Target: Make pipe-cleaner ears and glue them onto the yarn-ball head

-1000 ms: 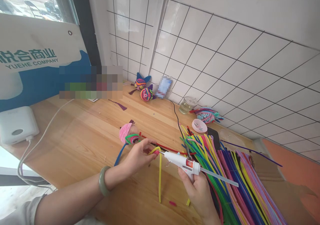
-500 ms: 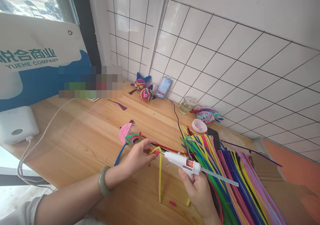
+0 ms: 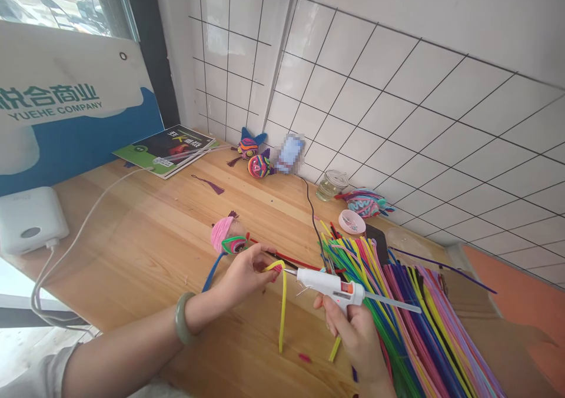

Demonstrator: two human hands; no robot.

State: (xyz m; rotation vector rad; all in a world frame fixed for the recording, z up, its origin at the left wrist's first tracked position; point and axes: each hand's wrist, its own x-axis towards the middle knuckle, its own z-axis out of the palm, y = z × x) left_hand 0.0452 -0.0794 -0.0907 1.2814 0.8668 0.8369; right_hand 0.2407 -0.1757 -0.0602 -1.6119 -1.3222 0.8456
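Observation:
My left hand [image 3: 247, 268] pinches a yellow pipe cleaner [image 3: 283, 315] together with a small pink piece [image 3: 277, 273]. The pipe cleaner bends at the fingertips and its long end hangs down. My right hand [image 3: 353, 330] is wrapped round the handle of a white glue gun [image 3: 329, 286], with a clear glue stick [image 3: 395, 302] poking out of its back. The gun's nozzle points left, close to the bend of the pipe cleaner; whether they touch I cannot tell. Just beyond my left hand lies a pink-wrapped ball [image 3: 220, 233] with a green-rimmed eye shape on it.
Many coloured pipe cleaners [image 3: 415, 309] lie in bundles at the right. Along the wall are decorated balls [image 3: 260, 165], a phone [image 3: 290, 152], a glass jar [image 3: 332, 185] and a pink dish [image 3: 352, 222]. A booklet [image 3: 163, 151] and a white charger [image 3: 33, 221] are at the left.
My right hand has drawn the glue gun slightly to the right, away from my left hand. Its fingers have shifted on the handle. My left hand has hardly moved.

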